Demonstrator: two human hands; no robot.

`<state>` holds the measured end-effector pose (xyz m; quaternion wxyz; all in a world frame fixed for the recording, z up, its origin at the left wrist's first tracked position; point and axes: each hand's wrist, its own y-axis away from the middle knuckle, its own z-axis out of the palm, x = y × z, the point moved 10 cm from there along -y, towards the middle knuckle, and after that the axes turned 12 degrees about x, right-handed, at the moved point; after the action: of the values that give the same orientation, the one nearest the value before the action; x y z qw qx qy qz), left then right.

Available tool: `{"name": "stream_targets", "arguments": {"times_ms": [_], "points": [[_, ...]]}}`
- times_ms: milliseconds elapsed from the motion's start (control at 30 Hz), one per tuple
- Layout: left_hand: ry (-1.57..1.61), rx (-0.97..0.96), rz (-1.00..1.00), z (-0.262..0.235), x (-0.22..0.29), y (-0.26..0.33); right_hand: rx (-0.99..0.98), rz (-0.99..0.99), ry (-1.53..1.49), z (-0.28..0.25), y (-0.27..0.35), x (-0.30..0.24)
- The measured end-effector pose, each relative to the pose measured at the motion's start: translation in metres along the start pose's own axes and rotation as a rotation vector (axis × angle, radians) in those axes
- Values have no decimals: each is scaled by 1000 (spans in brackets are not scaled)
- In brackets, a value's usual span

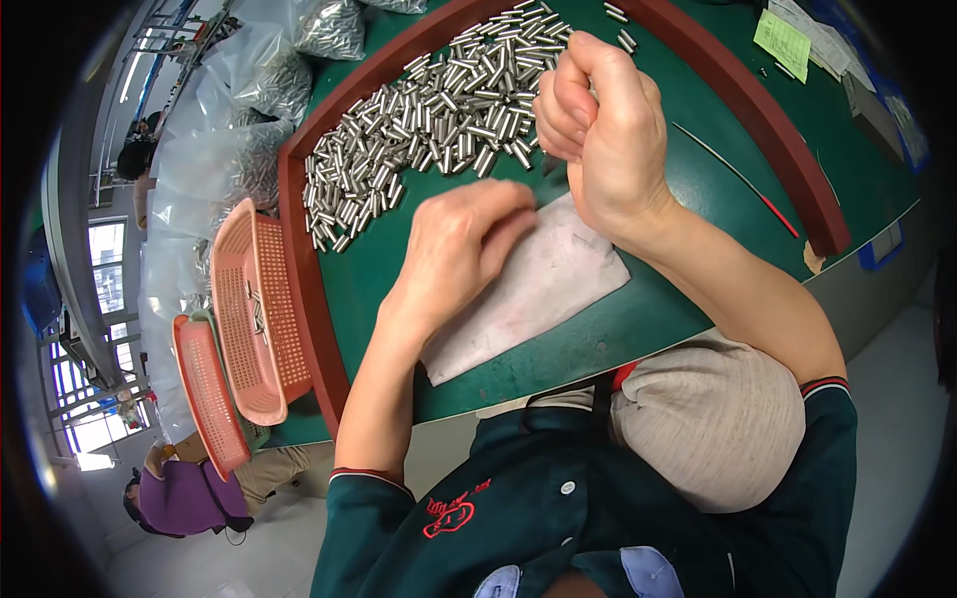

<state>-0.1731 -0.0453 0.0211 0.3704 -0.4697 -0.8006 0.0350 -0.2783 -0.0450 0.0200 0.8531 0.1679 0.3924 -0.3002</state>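
A large heap of short, shiny metal pins (429, 120) lies on the green tabletop. My right hand (613, 130) is raised at the heap's right side, curled into a fist; whatever is inside it is hidden. Below and left of it, my left hand (464, 244) hovers by the upper part of a whitish cloth (538, 289), with its fingers bent and smeared by motion. Just under the right fist there is a dark blur that I cannot make out. The cloth lies flat on the table in front of me.
A red-brown raised border (294, 229) frames the work area. Pink perforated baskets (261, 329) stand outside it at left, near clear bags of pins (269, 85). A thin red-handled tool (768, 204) and paper slips (783, 42) lie right. Another person (194, 496) is at far left.
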Motion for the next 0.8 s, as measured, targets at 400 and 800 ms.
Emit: {"name": "stream_targets", "arguments": {"times_ms": [400,800], "points": [[-66,134,-402,-11,-39,36,-161,180,80,15,17,28],[38,141,-306,-9,-31,40,-151,316,88,12,25,46]]}}
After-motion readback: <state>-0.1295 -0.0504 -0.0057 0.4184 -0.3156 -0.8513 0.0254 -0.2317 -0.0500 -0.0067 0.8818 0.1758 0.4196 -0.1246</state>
